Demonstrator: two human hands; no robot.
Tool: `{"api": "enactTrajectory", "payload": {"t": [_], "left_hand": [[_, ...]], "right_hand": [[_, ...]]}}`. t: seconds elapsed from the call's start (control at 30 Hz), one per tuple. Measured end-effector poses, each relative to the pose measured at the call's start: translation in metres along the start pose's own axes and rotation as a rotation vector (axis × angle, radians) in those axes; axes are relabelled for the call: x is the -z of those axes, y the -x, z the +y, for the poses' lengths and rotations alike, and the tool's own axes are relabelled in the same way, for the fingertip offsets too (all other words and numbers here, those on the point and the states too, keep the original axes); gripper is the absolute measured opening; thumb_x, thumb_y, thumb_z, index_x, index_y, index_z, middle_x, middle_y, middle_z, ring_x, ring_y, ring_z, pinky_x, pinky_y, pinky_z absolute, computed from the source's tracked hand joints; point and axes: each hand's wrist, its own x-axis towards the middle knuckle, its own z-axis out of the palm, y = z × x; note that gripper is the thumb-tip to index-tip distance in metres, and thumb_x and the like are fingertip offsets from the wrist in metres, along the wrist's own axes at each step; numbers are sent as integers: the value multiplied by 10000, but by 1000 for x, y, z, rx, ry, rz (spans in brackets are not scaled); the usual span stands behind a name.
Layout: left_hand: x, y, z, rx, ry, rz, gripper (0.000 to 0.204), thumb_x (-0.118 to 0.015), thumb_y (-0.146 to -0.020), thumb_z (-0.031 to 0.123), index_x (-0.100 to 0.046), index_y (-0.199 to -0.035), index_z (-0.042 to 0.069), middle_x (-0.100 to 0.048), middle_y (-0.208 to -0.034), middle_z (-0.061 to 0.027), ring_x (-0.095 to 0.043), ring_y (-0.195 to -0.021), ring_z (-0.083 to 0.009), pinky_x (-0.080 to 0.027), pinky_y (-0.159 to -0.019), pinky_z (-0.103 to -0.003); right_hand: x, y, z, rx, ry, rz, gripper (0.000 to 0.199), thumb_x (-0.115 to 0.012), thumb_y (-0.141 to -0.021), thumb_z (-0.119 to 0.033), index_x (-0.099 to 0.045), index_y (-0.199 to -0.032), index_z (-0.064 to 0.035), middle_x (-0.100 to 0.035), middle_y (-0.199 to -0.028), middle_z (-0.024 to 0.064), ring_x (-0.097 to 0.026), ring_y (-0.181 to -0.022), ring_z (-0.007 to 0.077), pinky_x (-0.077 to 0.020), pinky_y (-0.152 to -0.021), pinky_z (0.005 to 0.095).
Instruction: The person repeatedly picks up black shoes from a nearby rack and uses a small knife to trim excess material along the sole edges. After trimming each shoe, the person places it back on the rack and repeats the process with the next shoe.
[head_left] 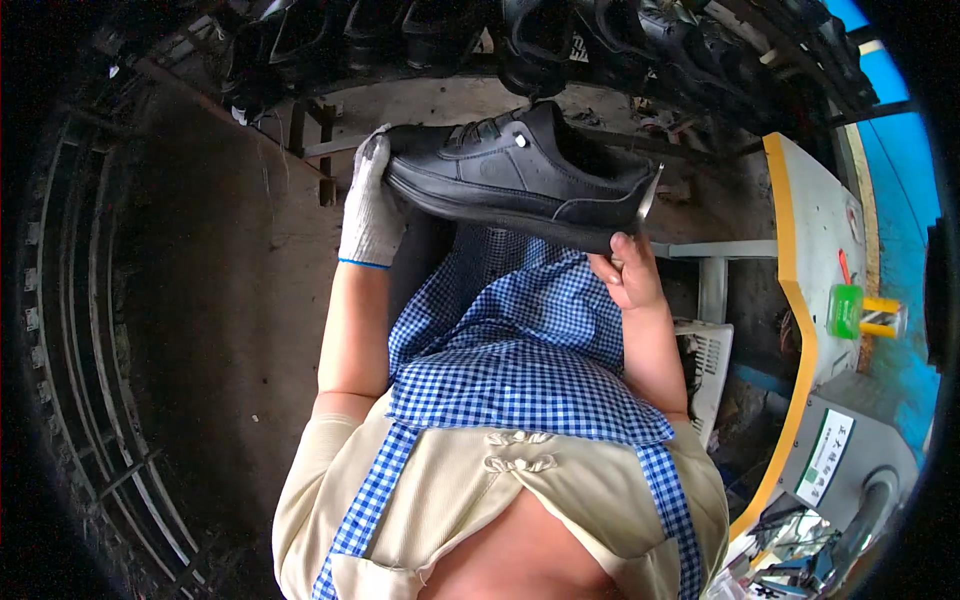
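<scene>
A black lace-up shoe (500,178) is held up sideways in front of me, toe to the left and heel to the right. My left hand (372,205), in a white knit glove with a blue cuff edge, is closed around the toe end. At the heel is my bare right hand (628,272), its fingers curled. A thin, pale, blade-like tool (650,195) rises from that hand, along the back of the heel; its lower part is hidden in my fingers. On the shoe's upper, near the laces, there is a small white spot (520,141).
Several black shoes (540,45) hang in a row on a rack across the far side. To the right stands a white table (815,200) with a yellow edge, a green container (845,310) and a grey machine (850,450). Below it is a white plastic basket (712,370). Metal rails (90,350) run along the left.
</scene>
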Motion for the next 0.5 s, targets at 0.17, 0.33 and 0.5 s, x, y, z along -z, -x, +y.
{"api": "enactTrajectory", "payload": {"t": [0.17,0.33,0.5], "left_hand": [[-15,8,5,29,4,-55,445,-567,-979,332,-478,-1357,114,-579,-1212,-48,-573,-1081,-188,-484,-926,-355],[-13,14,-1,66,-43,-176,443,-545,-989,356,-471,-1363,130,-570,-1082,27,-571,-932,-113,-505,-811,-332],[19,7,-33,157,21,-172,372,-593,-960,310,-537,-1272,115,-567,-950,33,-575,-771,-115,-555,-718,-358]], "right_hand": [[-6,7,-7,24,-24,178,470,-697,-843,-215,-528,-1246,-43,-640,-1045,69,-465,-506,63,-319,-395,172],[9,28,-43,293,-44,154,693,-741,-731,-191,-475,-1353,-39,-610,-1234,129,-613,-743,135,-432,-402,204],[25,35,-122,957,-43,-208,706,-721,-766,-263,-445,-1379,-44,-524,-1338,142,-568,-1118,249,-569,-559,293]]}}
